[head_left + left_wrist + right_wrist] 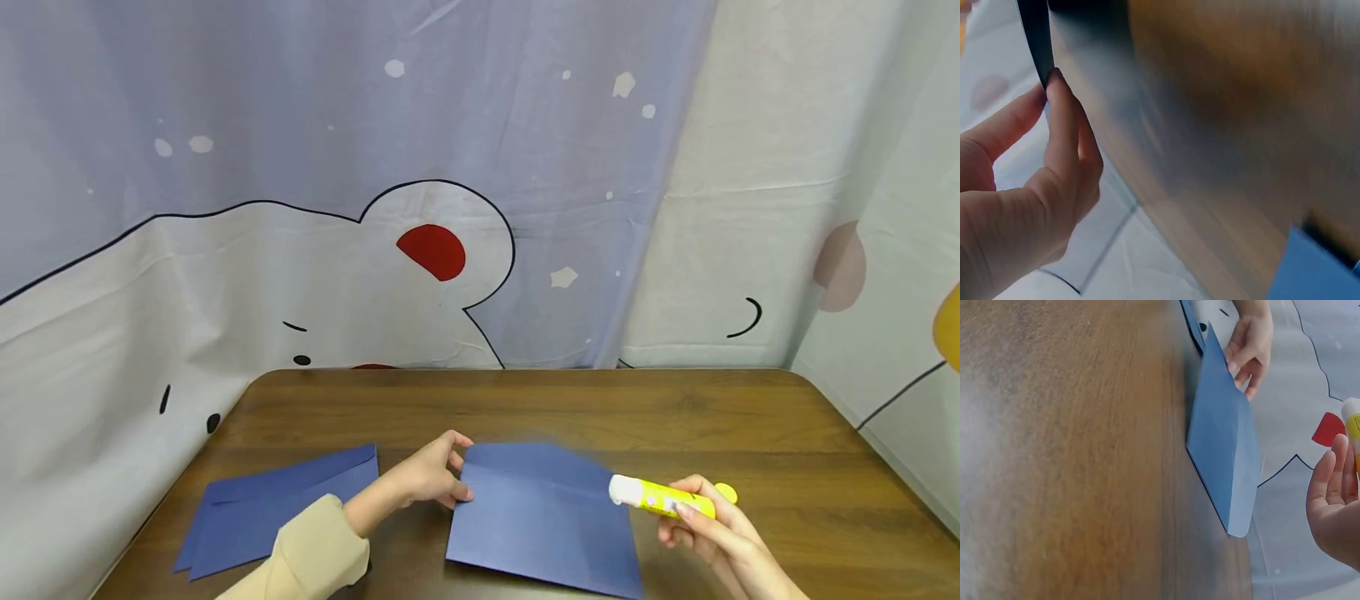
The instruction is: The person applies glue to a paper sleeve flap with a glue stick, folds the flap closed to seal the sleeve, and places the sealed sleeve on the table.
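A dark blue envelope (543, 521) lies in front of me with its flap unfolded toward the far side. My left hand (431, 475) pinches its left edge, thumb on top; the left wrist view shows the paper between thumb and fingers. In my right hand (716, 533) is a yellow glue stick (663, 498), gripped between thumb and fingers. Its white end points left, right by the envelope's right edge near the flap. The right wrist view catches only part of the glue stick (1352, 422), while the envelope (1219, 425) appears there edge-on, slightly bent.
More blue envelopes (281, 517) lie overlapping on the left side of the brown wooden table (675, 408). A small round yellow piece (726, 492) shows just past my right hand. Behind the table hangs a printed curtain (570, 208).
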`<state>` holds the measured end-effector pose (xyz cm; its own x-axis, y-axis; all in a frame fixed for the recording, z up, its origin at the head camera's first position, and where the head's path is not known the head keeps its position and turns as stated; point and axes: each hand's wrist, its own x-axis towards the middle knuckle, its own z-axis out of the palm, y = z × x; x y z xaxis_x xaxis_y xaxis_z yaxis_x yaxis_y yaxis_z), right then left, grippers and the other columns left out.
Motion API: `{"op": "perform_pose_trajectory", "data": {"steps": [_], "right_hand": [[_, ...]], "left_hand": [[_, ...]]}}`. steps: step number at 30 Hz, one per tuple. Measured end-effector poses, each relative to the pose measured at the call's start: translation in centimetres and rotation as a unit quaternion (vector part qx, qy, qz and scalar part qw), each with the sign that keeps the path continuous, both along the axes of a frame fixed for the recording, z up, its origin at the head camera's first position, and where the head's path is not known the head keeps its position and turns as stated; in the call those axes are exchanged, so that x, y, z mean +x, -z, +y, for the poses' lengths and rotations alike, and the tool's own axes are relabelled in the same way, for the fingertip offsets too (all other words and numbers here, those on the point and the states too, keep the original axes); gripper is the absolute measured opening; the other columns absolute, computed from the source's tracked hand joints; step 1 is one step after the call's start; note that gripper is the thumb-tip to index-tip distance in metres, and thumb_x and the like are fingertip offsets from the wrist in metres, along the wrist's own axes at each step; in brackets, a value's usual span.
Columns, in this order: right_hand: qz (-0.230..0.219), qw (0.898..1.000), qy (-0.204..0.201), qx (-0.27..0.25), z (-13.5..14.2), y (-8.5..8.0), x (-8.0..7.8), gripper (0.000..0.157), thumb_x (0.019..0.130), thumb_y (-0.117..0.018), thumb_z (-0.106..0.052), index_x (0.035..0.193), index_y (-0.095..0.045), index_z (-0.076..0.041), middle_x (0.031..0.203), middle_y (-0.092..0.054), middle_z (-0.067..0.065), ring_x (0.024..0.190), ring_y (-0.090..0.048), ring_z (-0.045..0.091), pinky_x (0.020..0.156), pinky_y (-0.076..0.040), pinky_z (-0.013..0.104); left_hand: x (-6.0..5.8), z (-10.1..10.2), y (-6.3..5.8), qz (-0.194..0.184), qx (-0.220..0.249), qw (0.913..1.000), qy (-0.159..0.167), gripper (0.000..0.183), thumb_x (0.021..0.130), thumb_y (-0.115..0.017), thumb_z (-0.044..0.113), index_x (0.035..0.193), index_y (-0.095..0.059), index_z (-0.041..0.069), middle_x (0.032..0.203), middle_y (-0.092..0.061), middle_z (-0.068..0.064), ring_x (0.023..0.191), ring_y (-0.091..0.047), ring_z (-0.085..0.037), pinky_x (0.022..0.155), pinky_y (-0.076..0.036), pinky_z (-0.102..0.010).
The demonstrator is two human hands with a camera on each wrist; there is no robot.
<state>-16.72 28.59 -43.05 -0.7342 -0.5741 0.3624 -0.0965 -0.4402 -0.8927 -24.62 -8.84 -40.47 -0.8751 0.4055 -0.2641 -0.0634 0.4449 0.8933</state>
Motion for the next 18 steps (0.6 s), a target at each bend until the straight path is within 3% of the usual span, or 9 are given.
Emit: {"op": "perform_pose_trajectory", "data": {"steps": [5,13,18], "right_hand": [[0.003,1.0,0.014,0.021,-0.3,-0.1,0.3,0.046,0.099,-0.016,0.009,0.126,-0.046,-0.013,0.112,-0.062,-0.002,0.099,-0.064,0.011,0.088,-0.052,0.026],[0.0,0.994,0.066,0.092,-1.3,0.0,0.8,0.043,0.099,-0.028,0.007,0.12,-0.051,-0.022,0.098,-0.068,-0.006,0.089,-0.066,0.006,0.079,-0.054,0.023],[0.021,0.979,0.107,0.171,-2.0,0.8,1.2,0.041,0.096,-0.04,0.008,0.112,-0.055,-0.027,0.093,-0.068,-0.01,0.083,-0.065,0.003,0.072,-0.055,0.023]], "left_hand": [[2.5,0.7,0.2,0.012,-0.019,0.9996,0.019,0.064,0.072,-0.074,-0.011,0.127,-0.042,-0.002,0.097,-0.055,-0.016,0.057,-0.06,-0.019,0.053,-0.056,-0.032],[5.2,1.3,0.6,0.023,-0.047,0.9979,0.039,0.06,0.071,-0.076,-0.01,0.122,-0.046,-0.002,0.088,-0.056,-0.012,0.053,-0.061,-0.017,0.051,-0.055,-0.03],[6.5,1.5,1.4,0.037,-0.044,0.9975,0.042,0.058,0.068,-0.078,-0.009,0.117,-0.047,-0.002,0.083,-0.054,-0.01,0.049,-0.059,-0.014,0.048,-0.053,-0.027]]}}
